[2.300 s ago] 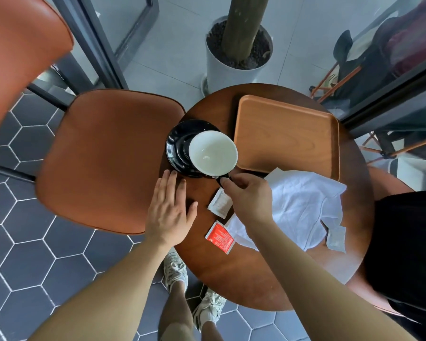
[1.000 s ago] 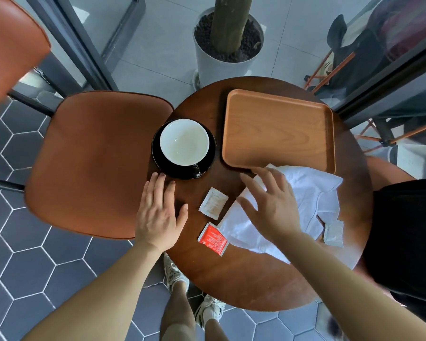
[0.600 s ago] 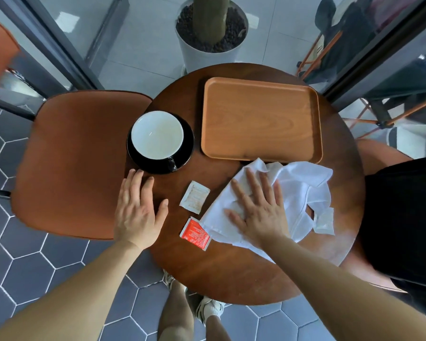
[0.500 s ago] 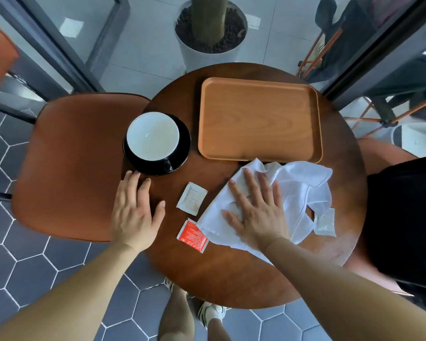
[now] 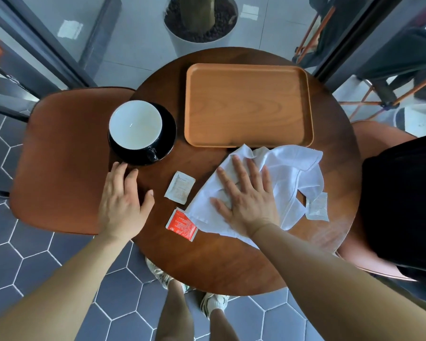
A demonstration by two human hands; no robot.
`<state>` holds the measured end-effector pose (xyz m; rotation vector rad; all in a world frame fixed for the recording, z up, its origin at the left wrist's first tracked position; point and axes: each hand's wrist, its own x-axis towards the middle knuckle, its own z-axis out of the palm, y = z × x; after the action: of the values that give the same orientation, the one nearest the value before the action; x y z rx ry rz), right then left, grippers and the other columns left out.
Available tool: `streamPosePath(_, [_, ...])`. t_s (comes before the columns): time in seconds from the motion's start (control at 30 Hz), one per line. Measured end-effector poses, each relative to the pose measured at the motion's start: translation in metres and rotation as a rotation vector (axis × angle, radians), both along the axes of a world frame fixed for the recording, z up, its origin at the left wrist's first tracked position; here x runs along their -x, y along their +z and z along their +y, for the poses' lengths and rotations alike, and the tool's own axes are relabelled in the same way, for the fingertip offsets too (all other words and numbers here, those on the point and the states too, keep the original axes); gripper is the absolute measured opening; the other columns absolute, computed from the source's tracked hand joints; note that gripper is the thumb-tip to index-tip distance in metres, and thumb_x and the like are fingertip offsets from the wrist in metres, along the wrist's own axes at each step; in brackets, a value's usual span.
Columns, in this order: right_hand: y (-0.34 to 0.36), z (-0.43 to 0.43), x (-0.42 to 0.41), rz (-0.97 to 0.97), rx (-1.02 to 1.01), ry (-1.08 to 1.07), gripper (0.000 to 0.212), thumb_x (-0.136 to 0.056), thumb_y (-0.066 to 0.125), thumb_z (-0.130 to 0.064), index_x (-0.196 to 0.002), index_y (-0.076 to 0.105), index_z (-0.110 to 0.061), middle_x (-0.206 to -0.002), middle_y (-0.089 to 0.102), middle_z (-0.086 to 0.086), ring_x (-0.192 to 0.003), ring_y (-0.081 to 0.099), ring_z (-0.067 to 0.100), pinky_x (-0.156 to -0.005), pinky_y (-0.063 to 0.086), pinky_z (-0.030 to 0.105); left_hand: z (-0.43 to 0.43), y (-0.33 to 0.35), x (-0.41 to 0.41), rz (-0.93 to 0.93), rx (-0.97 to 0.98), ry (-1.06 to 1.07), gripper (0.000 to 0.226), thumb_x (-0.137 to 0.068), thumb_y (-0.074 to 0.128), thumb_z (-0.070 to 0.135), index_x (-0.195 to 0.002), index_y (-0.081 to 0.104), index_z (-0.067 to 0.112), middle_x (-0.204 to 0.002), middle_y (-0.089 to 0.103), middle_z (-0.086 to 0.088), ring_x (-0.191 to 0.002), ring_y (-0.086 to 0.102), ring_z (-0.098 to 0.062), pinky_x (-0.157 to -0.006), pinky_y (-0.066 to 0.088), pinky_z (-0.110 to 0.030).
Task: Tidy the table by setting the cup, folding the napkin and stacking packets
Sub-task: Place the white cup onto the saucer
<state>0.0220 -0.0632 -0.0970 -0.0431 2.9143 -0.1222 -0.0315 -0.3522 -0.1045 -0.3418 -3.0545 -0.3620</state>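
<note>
A white-lined black cup [image 5: 135, 127] stands upright on a black saucer [image 5: 166, 134] at the table's left. My right hand [image 5: 246, 200] lies flat, fingers spread, on the crumpled white napkin [image 5: 293, 173]. My left hand [image 5: 122, 200] rests flat on the table's left edge, just below the saucer. Between the hands lie a pale packet [image 5: 180, 187] and a red packet [image 5: 181, 225]; the napkin's corner overlaps the red one. A third pale packet [image 5: 317, 209] lies at the napkin's right edge.
An empty wooden tray [image 5: 247, 104] sits at the back of the round wooden table [image 5: 207, 262]. A brown chair [image 5: 59, 158] stands left, another seat and a black shape right. A planter [image 5: 202, 23] is behind the table. My legs show below.
My right hand let go of the cup, which now sits centred on the saucer, and moved right onto the napkin, pressing it flat. The left hand stayed put.
</note>
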Motion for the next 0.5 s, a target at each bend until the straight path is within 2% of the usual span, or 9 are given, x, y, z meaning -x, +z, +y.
streamPosePath(0.13, [-0.001,0.001,-0.001,0.019,0.003,-0.002,0.072,-0.094,0.014,-0.076,-0.157,0.012,-0.041,-0.169,0.005,0.001,-0.154,0.006,0.034,-0.121,0.009,0.060,0.021,0.023,0.001,-0.083,-0.242,0.244,0.039,-0.091,0.068,0.021,-0.125,0.061,0.002,-0.136,0.053,-0.017,-0.132,0.048,-0.035,-0.102,0.046,-0.049])
streamPosePath(0.27, [-0.001,0.000,-0.001,0.021,0.002,-0.002,0.072,-0.094,0.015,-0.075,-0.157,0.015,-0.040,-0.169,0.006,0.002,-0.154,0.007,0.034,-0.121,0.010,0.060,0.047,0.047,0.001,-0.032,-0.477,0.459,0.028,-0.096,0.061,0.036,-0.106,0.070,0.012,-0.104,0.068,-0.002,-0.099,0.063,-0.018,-0.079,0.041,-0.018])
streamPosePath(0.33, [0.000,0.000,-0.001,0.018,-0.001,-0.001,0.072,-0.094,0.015,-0.075,-0.157,0.015,-0.040,-0.169,0.006,0.002,-0.154,0.007,0.034,-0.121,0.009,0.060,0.058,0.056,0.005,-0.027,-0.563,0.521,0.030,-0.093,0.064,0.043,-0.099,0.071,0.014,-0.095,0.070,0.003,-0.088,0.064,-0.009,-0.073,0.038,-0.011])
streamPosePath(0.4, [0.000,0.000,-0.001,0.016,-0.002,0.002,0.072,-0.094,0.017,-0.075,-0.157,0.016,-0.039,-0.169,0.007,0.002,-0.154,0.007,0.034,-0.121,0.008,0.060,0.069,0.062,0.014,-0.019,-0.634,0.590,0.031,-0.087,0.070,0.046,-0.099,0.071,0.017,-0.091,0.069,0.005,-0.083,0.061,-0.002,-0.072,0.038,-0.009])
streamPosePath(0.5, [0.000,0.001,-0.001,0.011,-0.005,0.004,0.072,-0.094,0.016,-0.075,-0.157,0.017,-0.039,-0.169,0.006,0.002,-0.154,0.007,0.034,-0.121,0.008,0.060,0.081,0.064,0.025,0.031,-0.649,0.638,0.032,-0.082,0.076,0.043,-0.098,0.068,0.016,-0.087,0.067,0.004,-0.078,0.056,0.001,-0.067,0.035,-0.002])
